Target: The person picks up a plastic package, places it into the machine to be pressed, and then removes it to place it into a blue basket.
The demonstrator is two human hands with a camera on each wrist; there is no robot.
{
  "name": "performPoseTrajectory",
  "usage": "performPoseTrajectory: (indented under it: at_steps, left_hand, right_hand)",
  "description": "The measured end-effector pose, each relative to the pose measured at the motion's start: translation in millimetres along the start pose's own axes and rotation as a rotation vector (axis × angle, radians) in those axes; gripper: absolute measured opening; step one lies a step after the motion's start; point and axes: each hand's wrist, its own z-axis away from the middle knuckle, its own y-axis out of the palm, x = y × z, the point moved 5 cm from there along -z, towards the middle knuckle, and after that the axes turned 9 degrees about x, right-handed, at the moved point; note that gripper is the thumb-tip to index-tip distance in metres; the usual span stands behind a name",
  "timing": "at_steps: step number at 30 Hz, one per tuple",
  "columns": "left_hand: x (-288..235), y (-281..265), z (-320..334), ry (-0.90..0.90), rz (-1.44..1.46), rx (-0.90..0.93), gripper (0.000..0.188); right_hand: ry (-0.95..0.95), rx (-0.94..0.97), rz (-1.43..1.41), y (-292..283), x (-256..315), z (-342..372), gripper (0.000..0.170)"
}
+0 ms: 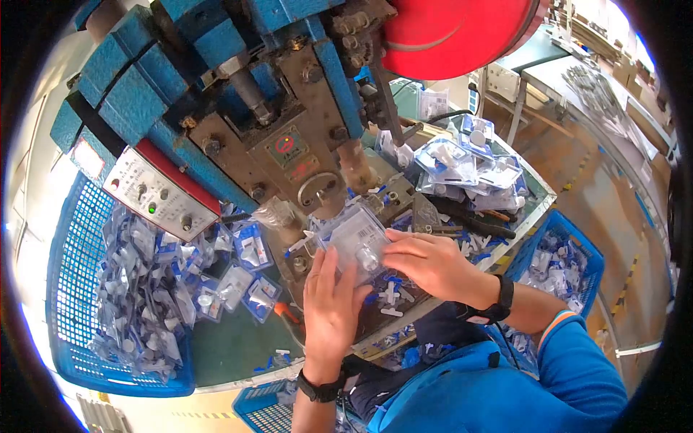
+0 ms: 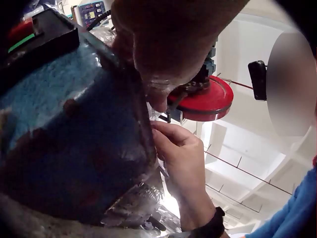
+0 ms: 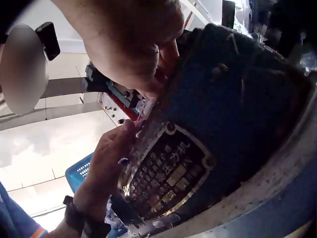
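A clear plastic blister pack with a barcode and a white fitting inside lies tilted on the lower bed of a blue press, just below the press head. My left hand touches the pack's near left edge with fairly straight fingers, the thumb spread apart. From the right side, my right hand holds the pack's edge. The left wrist view shows the right hand's thumb and forefinger close together at that edge. In the right wrist view, the press body hides the pack and partly covers the left hand.
Filled packs crowd a blue basket on the left, with more spilling beside it. Another pile of packs sits at the back right. A control box is mounted on the press. Small white and blue pieces litter the bench near the right hand.
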Motion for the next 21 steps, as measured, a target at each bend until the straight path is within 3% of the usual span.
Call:
performPoseTrajectory:
  at_steps: [6,21]
  left_hand:
    - [4.8,1.1,-4.5,-0.061,0.062,-0.001,0.043]
    - [10.8,-0.1,-6.5,-0.014,0.114,0.018,0.047]
  right_hand:
    - [-0.006,-0.020,-0.004,-0.9,-4.0,-5.4,0.025]
    - [0.034,-0.016,0.007,-0.8,0.0,-8.6,0.026]
